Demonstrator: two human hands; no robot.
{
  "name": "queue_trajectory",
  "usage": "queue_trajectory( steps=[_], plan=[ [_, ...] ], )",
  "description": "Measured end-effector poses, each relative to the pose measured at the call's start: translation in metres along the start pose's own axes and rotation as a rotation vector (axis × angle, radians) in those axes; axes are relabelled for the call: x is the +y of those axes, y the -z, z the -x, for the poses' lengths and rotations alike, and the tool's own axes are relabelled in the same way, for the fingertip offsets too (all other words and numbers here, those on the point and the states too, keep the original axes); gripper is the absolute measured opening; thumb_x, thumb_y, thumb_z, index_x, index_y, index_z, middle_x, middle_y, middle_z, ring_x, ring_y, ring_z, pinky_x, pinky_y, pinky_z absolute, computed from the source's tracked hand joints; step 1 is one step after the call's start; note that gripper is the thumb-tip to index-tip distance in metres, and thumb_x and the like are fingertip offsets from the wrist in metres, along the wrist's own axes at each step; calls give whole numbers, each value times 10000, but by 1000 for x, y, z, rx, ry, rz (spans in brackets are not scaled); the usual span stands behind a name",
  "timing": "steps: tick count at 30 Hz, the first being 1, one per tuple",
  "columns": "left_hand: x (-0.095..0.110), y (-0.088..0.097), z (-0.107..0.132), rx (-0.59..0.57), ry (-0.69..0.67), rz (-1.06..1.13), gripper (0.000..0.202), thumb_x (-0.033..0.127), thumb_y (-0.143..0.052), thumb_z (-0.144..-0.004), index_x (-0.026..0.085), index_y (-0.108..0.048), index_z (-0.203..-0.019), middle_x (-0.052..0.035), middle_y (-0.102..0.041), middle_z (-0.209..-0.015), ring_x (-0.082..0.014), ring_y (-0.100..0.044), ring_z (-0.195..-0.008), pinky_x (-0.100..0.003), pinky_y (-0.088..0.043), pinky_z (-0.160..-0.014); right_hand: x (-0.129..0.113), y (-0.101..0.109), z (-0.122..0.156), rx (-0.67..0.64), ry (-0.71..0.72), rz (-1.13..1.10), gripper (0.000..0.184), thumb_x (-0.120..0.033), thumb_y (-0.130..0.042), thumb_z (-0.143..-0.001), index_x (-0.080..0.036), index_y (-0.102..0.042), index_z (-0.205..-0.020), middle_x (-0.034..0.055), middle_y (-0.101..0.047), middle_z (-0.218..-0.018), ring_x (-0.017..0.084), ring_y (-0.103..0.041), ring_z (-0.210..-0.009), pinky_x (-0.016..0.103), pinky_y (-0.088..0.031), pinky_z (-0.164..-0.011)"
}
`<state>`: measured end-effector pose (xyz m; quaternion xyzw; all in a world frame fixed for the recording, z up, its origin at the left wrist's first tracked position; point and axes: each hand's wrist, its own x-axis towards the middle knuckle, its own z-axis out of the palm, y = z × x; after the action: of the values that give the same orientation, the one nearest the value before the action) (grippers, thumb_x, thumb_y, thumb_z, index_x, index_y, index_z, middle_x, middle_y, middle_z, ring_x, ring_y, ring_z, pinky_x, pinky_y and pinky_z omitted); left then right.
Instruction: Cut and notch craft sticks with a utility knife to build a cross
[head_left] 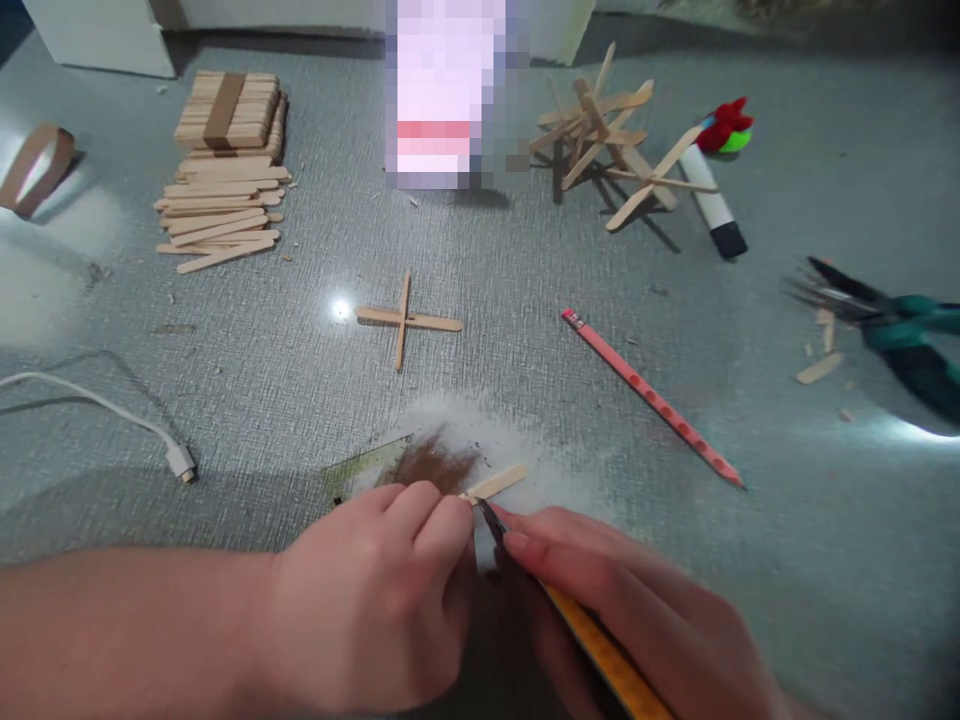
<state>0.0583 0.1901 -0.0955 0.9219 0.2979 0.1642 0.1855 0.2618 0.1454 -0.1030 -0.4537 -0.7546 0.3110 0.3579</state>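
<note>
My left hand [382, 590] is closed around one end of a wooden craft stick [501, 482], whose other end sticks out to the right. My right hand [622, 600] grips a utility knife [592, 640] with a yellow-orange handle. Its dark tip touches the stick right beside my left fingers. Under the hands lie a brown patch [435, 460] and a pale, powdery area [450, 405] on the grey table. Just beyond them rests a cross of two craft sticks [431, 321]. My left fingertips are hidden behind the knuckles.
Stacked craft sticks [225, 210] lie back left, near a bundle [191, 108]. A heap of crossed sticks [600, 130] stands back right beside a white marker [712, 200]. A pink pencil [652, 400], green-handled pliers [900, 330] and a white cable [112, 400] surround the work area.
</note>
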Motion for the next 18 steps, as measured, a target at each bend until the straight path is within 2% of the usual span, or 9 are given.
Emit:
queue_trajectory(
  steps=[9,12,18],
  plan=[
    [-2,-2,0,19,-1,28,356,92,-380,-999,177,-544,-694,-3,-526,-676,-149,-444,-569,-308,-389,-533,-2,1,9,-19,-92,61,354,-66,-557,-838,-259,-563,-1135,54,-746,-979,202,-763,-828,265,-648,-707],
    [-2,-2,-1,39,5,51,377,86,-377,-1002,179,-529,-670,-2,-511,-666,-142,-428,-564,-301,-379,-525,1,5,11,-49,-76,94,384,-58,-580,-833,-254,-563,-1163,58,-756,-1022,214,-776,-874,263,-662,-750],
    [-1,-1,-3,66,-3,52,405,64,-396,-989,182,-495,-615,-2,-491,-660,-134,-413,-563,-292,-387,-519,1,5,9,13,-62,98,366,-51,-560,-844,-260,-589,-1143,49,-769,-1000,195,-779,-822,238,-664,-736]
  ],
)
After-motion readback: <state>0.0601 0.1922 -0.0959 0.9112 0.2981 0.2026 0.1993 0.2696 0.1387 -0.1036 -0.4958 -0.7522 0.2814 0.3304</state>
